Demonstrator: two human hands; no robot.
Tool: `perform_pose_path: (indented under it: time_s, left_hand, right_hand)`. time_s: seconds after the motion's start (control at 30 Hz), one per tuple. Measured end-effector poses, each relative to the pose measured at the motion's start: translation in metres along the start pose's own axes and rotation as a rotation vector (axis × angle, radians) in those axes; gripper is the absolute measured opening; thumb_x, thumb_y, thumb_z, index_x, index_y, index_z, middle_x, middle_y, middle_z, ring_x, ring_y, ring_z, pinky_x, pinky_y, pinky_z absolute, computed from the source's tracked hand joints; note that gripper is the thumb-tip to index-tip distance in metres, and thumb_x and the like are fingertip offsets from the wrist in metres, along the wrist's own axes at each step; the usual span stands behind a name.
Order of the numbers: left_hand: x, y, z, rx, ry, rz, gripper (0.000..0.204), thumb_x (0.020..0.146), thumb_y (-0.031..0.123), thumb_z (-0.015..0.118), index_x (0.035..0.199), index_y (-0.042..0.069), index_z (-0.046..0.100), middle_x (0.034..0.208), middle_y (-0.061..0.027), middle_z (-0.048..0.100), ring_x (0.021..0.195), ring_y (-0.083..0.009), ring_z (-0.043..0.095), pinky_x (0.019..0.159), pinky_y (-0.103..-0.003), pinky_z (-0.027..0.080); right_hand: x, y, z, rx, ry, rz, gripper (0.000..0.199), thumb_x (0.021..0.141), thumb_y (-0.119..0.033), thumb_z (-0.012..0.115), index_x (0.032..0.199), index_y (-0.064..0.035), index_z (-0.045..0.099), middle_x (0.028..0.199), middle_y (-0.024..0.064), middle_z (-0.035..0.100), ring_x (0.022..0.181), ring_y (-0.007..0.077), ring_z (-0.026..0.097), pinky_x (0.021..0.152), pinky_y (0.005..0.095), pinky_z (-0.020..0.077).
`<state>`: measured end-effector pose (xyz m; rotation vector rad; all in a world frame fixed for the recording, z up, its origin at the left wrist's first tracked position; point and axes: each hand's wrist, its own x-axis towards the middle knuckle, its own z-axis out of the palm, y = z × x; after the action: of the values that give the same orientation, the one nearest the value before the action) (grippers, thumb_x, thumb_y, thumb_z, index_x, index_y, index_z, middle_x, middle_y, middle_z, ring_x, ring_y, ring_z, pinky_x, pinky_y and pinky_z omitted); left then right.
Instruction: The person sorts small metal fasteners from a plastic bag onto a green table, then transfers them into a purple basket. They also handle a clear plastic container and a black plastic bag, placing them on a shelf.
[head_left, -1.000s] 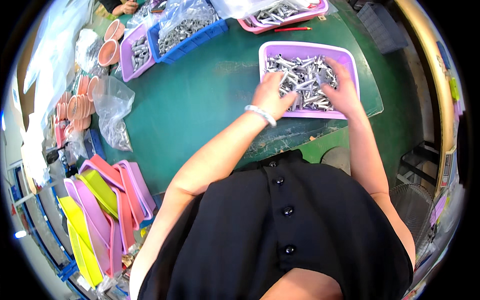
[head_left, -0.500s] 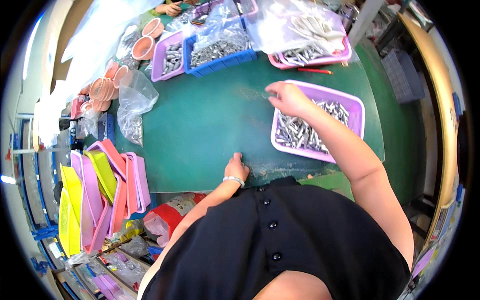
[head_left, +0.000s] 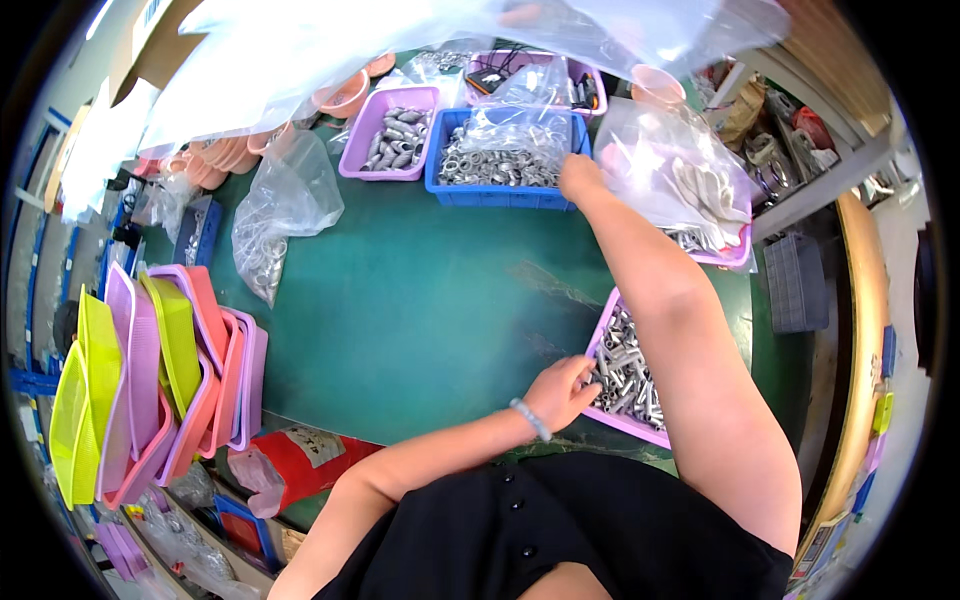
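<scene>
My left hand [head_left: 562,392] rests at the near left rim of a purple tray [head_left: 628,424], fingers curled on its edge. The tray holds several small silver metal tubes [head_left: 630,368]. My right arm stretches across the green table [head_left: 430,300]. My right hand [head_left: 580,176] is at the far side, by the right corner of a blue bin [head_left: 500,192] of metal rings. It touches a clear plastic bag [head_left: 668,170] that lies over a pink tray [head_left: 735,258]. Its fingers are turned away from me and hidden.
A purple bin [head_left: 352,160] of grey metal parts stands left of the blue bin. A clear bag of rings [head_left: 272,222] lies at the far left. Stacked yellow, purple and pink trays [head_left: 160,370] lean at the left edge, with a red bag [head_left: 300,462] near them. Clear plastic sheeting [head_left: 330,50] hangs overhead.
My right hand has left the purple tray and reached far forward to the blue bin and clear bag. My left hand has moved right from the table edge to the tray's rim.
</scene>
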<state>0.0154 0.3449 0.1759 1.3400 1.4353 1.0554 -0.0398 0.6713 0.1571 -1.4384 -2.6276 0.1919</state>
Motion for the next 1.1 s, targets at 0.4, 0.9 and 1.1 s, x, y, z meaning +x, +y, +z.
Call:
perform_pose_path:
  time_s: [0.4, 0.9, 1.1]
  left_hand:
    - [-0.077, -0.055, -0.072, 0.029, 0.087, -0.399, 0.029, 0.079, 0.018, 0.064, 0.101, 0.001, 0.056, 0.085, -0.0082, 0.061, 0.064, -0.0133, 0.058, 0.060, -0.027, 0.048]
    - [-0.098, -0.145, -0.086, -0.148, 0.002, 0.197, 0.013, 0.091, 0.014, 0.042, 0.095, 0.006, 0.051, 0.085, -0.0062, 0.050, 0.074, -0.0164, 0.048, 0.066, -0.029, 0.043]
    - [-0.101, -0.142, -0.099, -0.107, -0.017, 0.183, 0.013, 0.092, 0.014, 0.038, 0.093, 0.008, 0.049, 0.084, -0.0045, 0.047, 0.075, -0.0162, 0.045, 0.066, -0.030, 0.041]
  right_hand:
    - [0.016, -0.014, 0.001, -0.299, -0.095, -0.048, 0.021, 0.074, -0.012, 0.053, 0.090, -0.0032, 0.065, 0.097, 0.0134, 0.063, 0.092, 0.0300, 0.058, 0.079, 0.0401, 0.0448]
    - [0.039, 0.019, 0.010, -0.394, -0.177, -0.261, 0.020, 0.073, -0.002, 0.052, 0.088, -0.0005, 0.065, 0.096, 0.0186, 0.063, 0.092, 0.0313, 0.061, 0.080, 0.0395, 0.0487]
    - [0.032, 0.005, -0.033, -0.405, -0.274, -0.291, 0.020, 0.072, -0.002, 0.053, 0.090, 0.0002, 0.063, 0.088, 0.0195, 0.063, 0.087, 0.0332, 0.061, 0.075, 0.0413, 0.0494]
